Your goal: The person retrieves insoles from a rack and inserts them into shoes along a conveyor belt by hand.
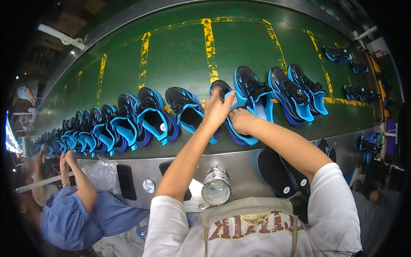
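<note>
Straight ahead, a black sneaker with a bright blue lining [242,138] lies on the green conveyor belt [180,47], its heel toward me. My left hand [217,109] is closed on the sneaker's tongue area, with the thumb up against the blue lining. Into the shoe's opening reaches my right hand [244,121]; its fingers are hidden inside. Just right of it sits another sneaker [253,88], its pale blue inside showing. Black insoles [274,171] with round white stickers lie below my right forearm on the metal ledge [248,160].
A long row of sneakers [156,118] runs left along the belt, with more shoes [361,93] at the far right. On the ledge are a glass jar [216,188], a dark phone [126,182] and a clear plastic bag [100,171]. A person in blue stripes [70,214] works at left.
</note>
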Demonstrator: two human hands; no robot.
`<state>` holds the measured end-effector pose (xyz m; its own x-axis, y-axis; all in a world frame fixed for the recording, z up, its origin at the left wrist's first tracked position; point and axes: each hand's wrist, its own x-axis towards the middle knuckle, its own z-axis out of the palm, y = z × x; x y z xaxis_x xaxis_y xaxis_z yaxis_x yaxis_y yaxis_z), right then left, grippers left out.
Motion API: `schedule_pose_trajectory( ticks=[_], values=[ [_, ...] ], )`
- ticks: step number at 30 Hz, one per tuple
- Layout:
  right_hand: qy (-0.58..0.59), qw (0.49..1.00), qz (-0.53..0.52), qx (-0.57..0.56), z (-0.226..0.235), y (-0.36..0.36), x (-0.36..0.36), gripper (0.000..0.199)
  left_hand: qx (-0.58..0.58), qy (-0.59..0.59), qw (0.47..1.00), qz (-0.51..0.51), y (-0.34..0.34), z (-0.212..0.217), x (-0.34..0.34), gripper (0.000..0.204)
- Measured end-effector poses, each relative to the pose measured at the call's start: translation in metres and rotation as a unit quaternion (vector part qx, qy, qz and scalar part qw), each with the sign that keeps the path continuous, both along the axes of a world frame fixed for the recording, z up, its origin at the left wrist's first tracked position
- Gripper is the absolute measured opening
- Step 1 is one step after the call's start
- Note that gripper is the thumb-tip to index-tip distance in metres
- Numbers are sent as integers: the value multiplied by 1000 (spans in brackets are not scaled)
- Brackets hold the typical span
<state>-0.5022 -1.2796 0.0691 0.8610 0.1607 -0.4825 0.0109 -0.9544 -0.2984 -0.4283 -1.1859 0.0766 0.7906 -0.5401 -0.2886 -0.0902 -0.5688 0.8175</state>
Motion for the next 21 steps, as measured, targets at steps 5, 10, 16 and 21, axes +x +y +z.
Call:
schedule_pose_trajectory(
  ticks=[5, 10, 16, 21],
  values=[
    [143, 989, -21, 7, -25, 7, 24, 41, -41, -83, 995, 46, 0, -12, -22, 50],
    [32, 999, 30, 10, -103, -8, 31, 41, -47, -93, 995, -10, -9, -6, -24, 46],
    [-34, 990, 125, -62, -102, -14, 31, 41, -29, -238, 971, -5, -12, -16, -27, 42],
    [43, 988, 134, -59, 2, 0, -9, 44, 71, -204, 975, 52, -1, -20, -17, 41]
  ],
)
